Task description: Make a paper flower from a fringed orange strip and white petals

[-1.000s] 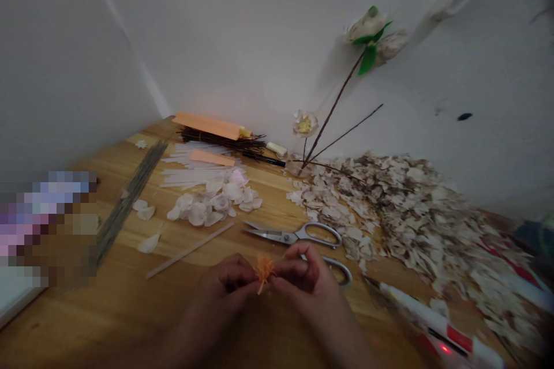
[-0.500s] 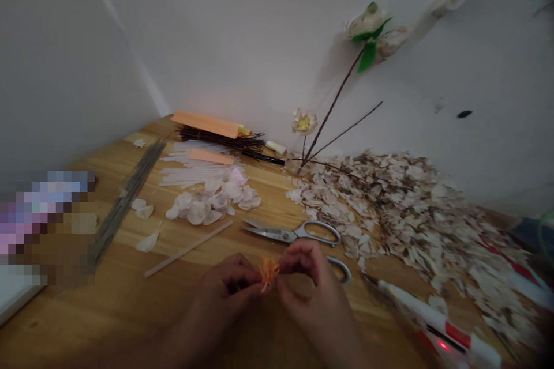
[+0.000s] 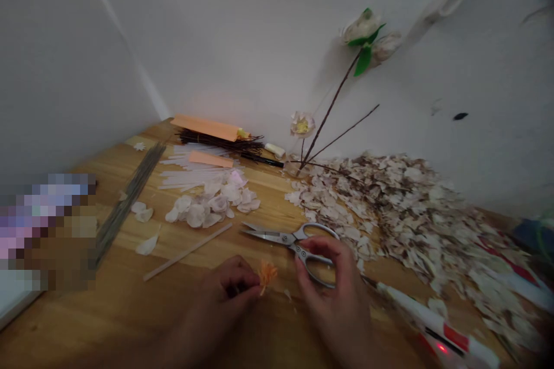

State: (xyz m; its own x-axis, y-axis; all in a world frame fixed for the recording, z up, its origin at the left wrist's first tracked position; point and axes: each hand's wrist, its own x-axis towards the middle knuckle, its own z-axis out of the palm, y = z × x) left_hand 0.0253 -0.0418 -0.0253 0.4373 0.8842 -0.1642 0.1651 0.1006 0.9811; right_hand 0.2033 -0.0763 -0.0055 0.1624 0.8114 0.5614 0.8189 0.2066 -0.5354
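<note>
My left hand (image 3: 229, 288) pinches a small orange fringed paper tuft (image 3: 267, 274) just above the wooden table (image 3: 108, 311). My right hand (image 3: 335, 285) has its fingers curled over the handle loops of the steel scissors (image 3: 277, 236), which lie on the table with blades pointing left. The two hands are a short gap apart.
A big heap of pale dried petals (image 3: 411, 213) fills the right side. A smaller pile of pink petals (image 3: 216, 202), white sticks (image 3: 190, 176), orange paper (image 3: 205, 125), dark twigs (image 3: 225, 139) and wire rods (image 3: 125, 202) lie left. A glue gun (image 3: 433, 323) lies at the right front. Paper flowers on stems (image 3: 363, 34) lean on the wall.
My right hand let go of the orange tuft and moved right onto the scissors' handles. My left hand keeps the tuft in place.
</note>
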